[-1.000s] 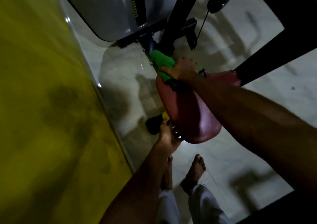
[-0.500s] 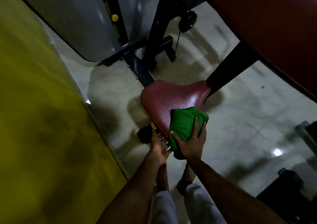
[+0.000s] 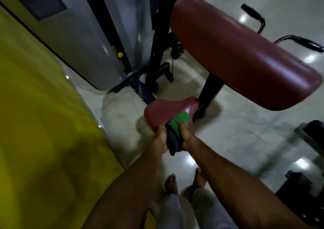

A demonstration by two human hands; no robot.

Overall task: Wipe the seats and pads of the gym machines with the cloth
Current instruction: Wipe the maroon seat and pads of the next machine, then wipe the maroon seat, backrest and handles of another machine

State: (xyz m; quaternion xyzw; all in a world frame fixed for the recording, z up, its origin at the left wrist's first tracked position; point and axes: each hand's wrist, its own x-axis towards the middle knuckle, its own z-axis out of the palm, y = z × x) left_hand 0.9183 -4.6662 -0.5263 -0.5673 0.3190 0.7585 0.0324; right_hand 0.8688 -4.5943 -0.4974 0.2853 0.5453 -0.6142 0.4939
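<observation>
Head view: a small red seat (image 3: 164, 112) sits low on a black frame post (image 3: 209, 88), above a pale, glossy tiled floor (image 3: 245, 132). The left hand (image 3: 160, 137) is at the seat's near edge, thumb on top and grip closed on that edge; its fingers are hidden beneath. The right hand (image 3: 186, 137) is just beside it. Its grip holds a green cloth (image 3: 180, 122), thumb on the fabric, and presses it against the seat's near right side. A dark shape sits between the two hands; what it is cannot be told. Above and to the right a large red pad (image 3: 236, 57) tilts across the frame, blurred. A grey weight-stack cover (image 3: 98, 36) with a yellow pin knob (image 3: 120, 54) stands behind, beside a yellow wall (image 3: 43, 123). Bare feet (image 3: 171, 183) stand on the floor below the arms.
</observation>
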